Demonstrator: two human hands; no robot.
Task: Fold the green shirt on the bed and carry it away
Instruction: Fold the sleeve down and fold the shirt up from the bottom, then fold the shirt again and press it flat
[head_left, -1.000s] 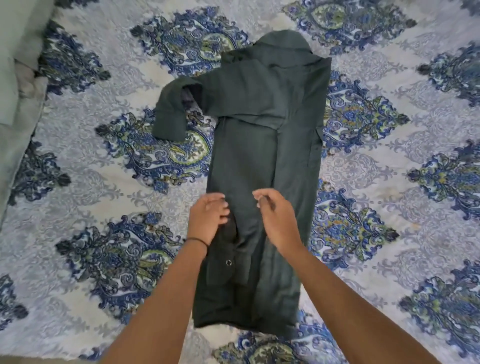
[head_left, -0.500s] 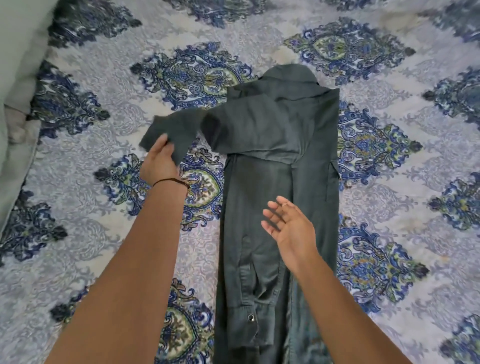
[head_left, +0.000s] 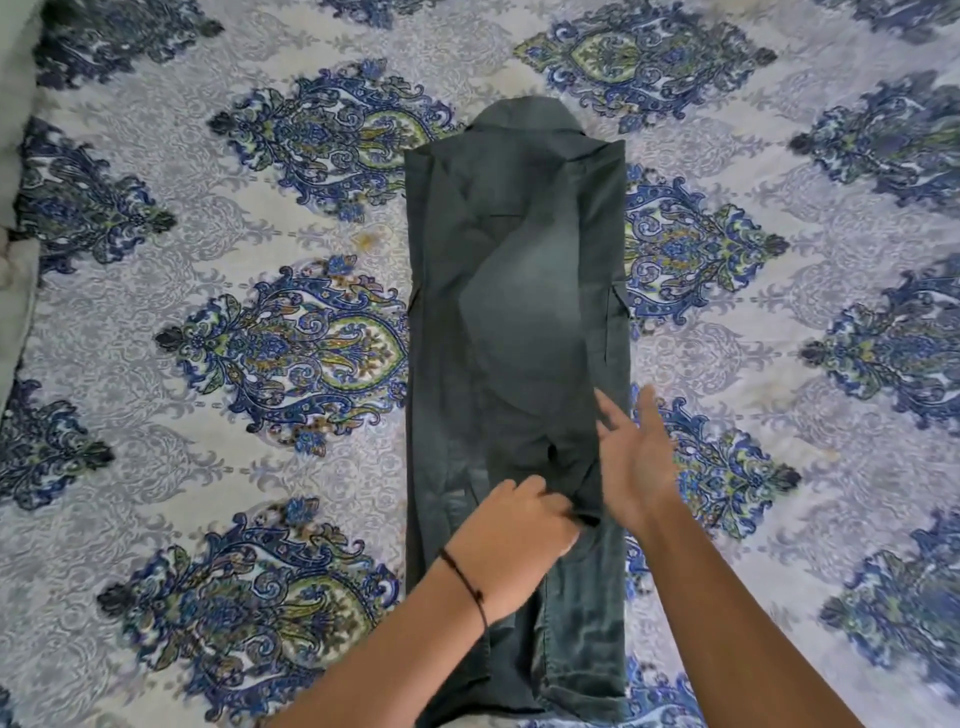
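The dark green shirt (head_left: 519, 322) lies face down on the bed as a long narrow strip, collar at the far end. Both sides are folded inward, and the left sleeve now runs diagonally down its back. My left hand (head_left: 514, 525), with a thin black band at the wrist, pinches the cuff end of that sleeve near the shirt's lower middle. My right hand (head_left: 636, 457) hovers open just right of it, fingers spread, over the shirt's right edge.
The bed is covered by a pale sheet (head_left: 234, 260) with blue and green paisley medallions. A grey pillow or blanket (head_left: 15, 156) lies along the left edge. Bare sheet extends on both sides of the shirt.
My left hand took the sleeve that stuck out to the left and brought it across onto the shirt's back. My right hand shifted right and stayed open.
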